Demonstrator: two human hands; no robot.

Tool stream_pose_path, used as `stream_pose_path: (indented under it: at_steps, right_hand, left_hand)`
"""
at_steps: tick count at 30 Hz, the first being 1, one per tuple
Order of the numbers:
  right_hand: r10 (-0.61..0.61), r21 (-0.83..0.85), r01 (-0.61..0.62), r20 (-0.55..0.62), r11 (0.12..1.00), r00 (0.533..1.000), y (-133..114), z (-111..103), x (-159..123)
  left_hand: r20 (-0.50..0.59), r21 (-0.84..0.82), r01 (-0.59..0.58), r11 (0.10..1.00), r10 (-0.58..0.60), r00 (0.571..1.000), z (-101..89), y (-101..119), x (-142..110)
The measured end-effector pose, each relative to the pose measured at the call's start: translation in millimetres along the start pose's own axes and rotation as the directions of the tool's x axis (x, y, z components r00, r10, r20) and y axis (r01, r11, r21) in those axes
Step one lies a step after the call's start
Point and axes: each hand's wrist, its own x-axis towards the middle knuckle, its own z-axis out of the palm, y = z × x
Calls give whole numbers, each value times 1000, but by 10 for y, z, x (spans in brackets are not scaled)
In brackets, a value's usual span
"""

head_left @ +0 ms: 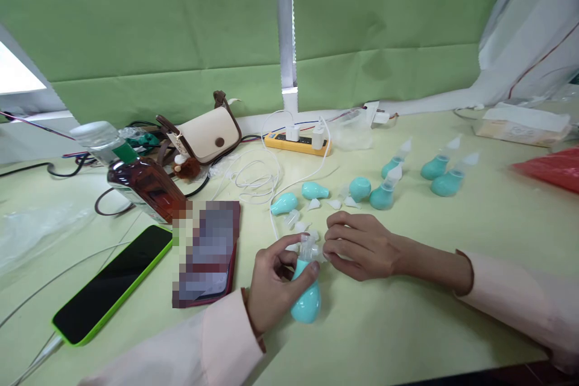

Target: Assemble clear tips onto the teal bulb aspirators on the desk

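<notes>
One glossy teal bulb (pixel 306 306), clear collar (pixel 308 248) upward, lower centre: left hand (pixel 277 277) pinches it; right hand (pixel 357 246) curled beside collar, contents unclear.

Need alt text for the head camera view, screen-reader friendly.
The left hand holds a teal squeeze bulb with a clear neck piece, the right hand close beside it. More teal bulbs, some with pointed tips, stand or lie on a pale green table; two phones, a bottle, a bag and a yellow power strip lie around.

Green sheeting (pixel 181 24) hangs behind, perhaps fabric, above a tabletop (pixel 384 325).
</notes>
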Motion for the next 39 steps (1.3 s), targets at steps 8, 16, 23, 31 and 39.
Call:
stream_pose_path:
  at_steps: [8,16,23,31,39]
  right_hand:
    - [13,11,-11,-144,1000,989,0,20,-13]
    - [-61,46,65,-73,997,995,6,-20,-13]
    - [-140,14,141,-51,990,989,-28,-78,56]
    - [-16,-37,17,30,999,999,3,6,2]
    - [322,200,-348,151,916,935,-22,0,51]
  left_hand:
    - [-3,-10,20,1000,-20,1000,-5,-16,2]
    - [0,-10,19,1000,-19,1000,-12,-31,11]
    - [-4,-15,17,1000,-17,1000,-8,-37,21]
    - [-11,-17,20,1000,-21,1000,-2,-30,23]
    - [-19,-31,36,999,-37,999,-10,-7,16]
